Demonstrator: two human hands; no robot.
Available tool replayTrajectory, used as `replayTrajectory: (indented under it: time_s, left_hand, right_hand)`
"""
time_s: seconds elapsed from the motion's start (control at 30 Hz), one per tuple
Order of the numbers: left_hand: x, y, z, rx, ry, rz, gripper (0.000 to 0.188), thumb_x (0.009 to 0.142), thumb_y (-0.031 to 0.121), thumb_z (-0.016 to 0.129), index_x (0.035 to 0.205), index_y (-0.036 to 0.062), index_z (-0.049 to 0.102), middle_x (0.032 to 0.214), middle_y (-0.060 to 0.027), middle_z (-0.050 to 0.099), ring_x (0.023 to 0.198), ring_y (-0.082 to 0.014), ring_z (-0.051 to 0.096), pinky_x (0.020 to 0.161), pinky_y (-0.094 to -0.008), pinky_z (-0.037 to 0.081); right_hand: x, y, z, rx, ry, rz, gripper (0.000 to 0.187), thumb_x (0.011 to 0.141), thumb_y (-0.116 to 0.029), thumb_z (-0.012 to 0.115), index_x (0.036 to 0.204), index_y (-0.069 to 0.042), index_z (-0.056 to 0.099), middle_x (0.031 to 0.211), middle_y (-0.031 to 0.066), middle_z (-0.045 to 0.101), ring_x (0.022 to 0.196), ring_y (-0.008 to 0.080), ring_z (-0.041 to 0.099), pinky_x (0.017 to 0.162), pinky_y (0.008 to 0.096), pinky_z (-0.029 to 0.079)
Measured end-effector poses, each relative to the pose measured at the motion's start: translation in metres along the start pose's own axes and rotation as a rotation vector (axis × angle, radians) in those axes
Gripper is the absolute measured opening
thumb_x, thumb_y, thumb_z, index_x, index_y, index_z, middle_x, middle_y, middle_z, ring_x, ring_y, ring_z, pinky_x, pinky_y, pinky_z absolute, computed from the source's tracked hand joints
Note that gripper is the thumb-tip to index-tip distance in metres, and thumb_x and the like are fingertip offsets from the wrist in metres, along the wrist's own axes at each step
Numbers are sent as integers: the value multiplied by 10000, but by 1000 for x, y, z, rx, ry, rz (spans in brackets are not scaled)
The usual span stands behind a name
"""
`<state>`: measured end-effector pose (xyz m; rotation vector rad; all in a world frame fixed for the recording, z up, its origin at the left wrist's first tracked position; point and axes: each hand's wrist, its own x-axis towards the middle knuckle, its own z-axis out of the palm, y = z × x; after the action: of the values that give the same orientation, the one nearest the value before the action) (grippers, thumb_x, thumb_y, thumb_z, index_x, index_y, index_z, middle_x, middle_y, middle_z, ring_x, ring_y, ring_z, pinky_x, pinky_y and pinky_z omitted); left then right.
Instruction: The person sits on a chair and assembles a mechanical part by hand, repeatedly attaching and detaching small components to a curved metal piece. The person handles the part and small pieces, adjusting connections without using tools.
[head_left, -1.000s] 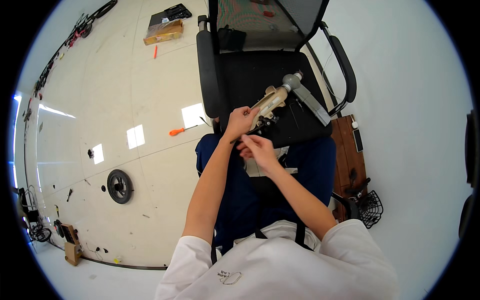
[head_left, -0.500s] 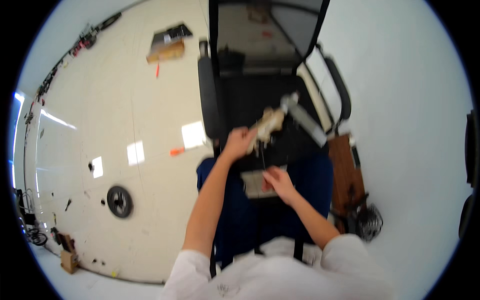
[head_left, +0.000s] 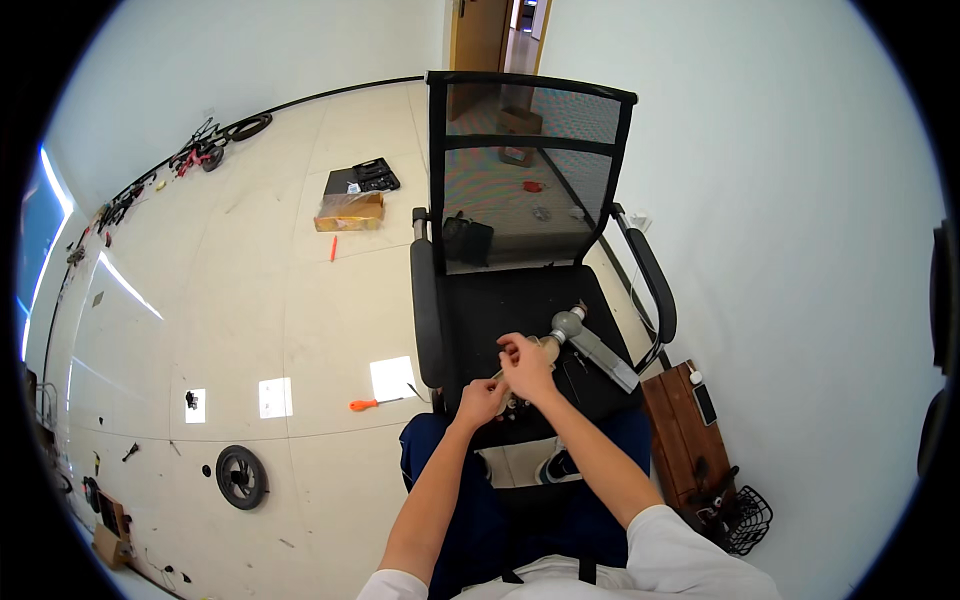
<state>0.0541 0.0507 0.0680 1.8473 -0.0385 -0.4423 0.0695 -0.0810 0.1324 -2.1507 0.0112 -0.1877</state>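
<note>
On the black chair seat (head_left: 480, 310) lies a grey part (head_left: 567, 322) with a rounded joint and a long flat bar (head_left: 605, 360) running toward the near right. A lumpy, pale beige thing (head_left: 549, 349) extends from the joint toward me, mostly covered by my hands; its kind cannot be made out. My left hand (head_left: 482, 400) is closed on its near end. Just beyond it, my right hand (head_left: 527, 370) is over the same thing with curled fingers; what they pinch is hidden. Small dark bits show beneath my hands.
Black armrests (head_left: 428, 310) flank the seat, with a mesh backrest (head_left: 530, 190) behind. On the floor at left are an orange-handled screwdriver (head_left: 365, 405), a small wheel (head_left: 241, 477), and a cardboard box (head_left: 350, 222) beside a black tool case (head_left: 376, 174). A brown wooden board (head_left: 675, 425) lies right.
My right hand has moved from near my lap up and forward to beside my left hand, onto the beige thing. The view has tilted up, showing the whole backrest and a doorway.
</note>
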Motion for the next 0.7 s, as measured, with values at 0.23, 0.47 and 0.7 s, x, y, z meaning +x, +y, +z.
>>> replayTrajectory:
  time_s: [0.23,0.47,0.7]
  left_hand:
    - [2,-23,24,495,86,456,282,893,236,605,817,-32,651,640,-167,687,572,-311,703,611,-408,590]
    - [55,-169,50,997,462,689,198,902,217,613,994,66,702,867,-144,682,821,-334,655,720,-444,515]
    - [-3,-94,53,405,91,524,266,918,269,698,1060,45,713,896,-95,686,801,-229,632,693,-384,491]
  right_hand:
    - [-46,-11,4,-137,12,-279,200,906,-53,553,1083,-34,645,1033,146,690,933,366,665,810,442,536]
    - [-81,-46,11,-160,-137,-528,168,869,-23,594,1001,-6,694,1038,132,708,974,317,669,909,422,505]
    - [-119,-16,-6,-102,-24,-538,188,816,-7,592,982,1,680,1055,129,657,1007,321,647,911,413,484]
